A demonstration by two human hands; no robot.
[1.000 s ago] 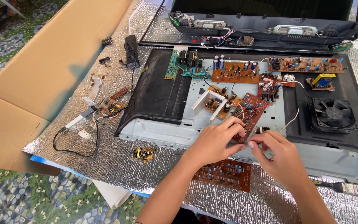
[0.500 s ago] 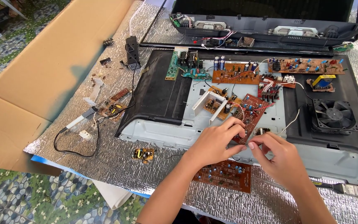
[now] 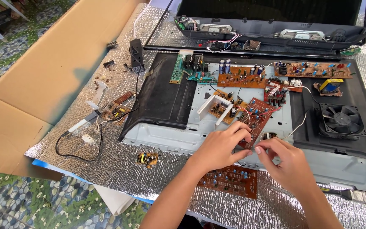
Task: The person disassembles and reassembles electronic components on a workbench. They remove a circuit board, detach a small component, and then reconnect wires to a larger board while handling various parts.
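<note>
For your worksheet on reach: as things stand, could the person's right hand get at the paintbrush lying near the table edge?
Probably yes. The paintbrush lies bare on the silver foil sheet, just right of the right hand, with nothing between them. That hand is busy at the red circuit board with the left hand, so it must let go first.

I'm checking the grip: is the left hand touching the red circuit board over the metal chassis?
Touching. The head view shows the left hand with fingertips pressed on the lower edge of the red circuit board, no gap visible between them.
</note>
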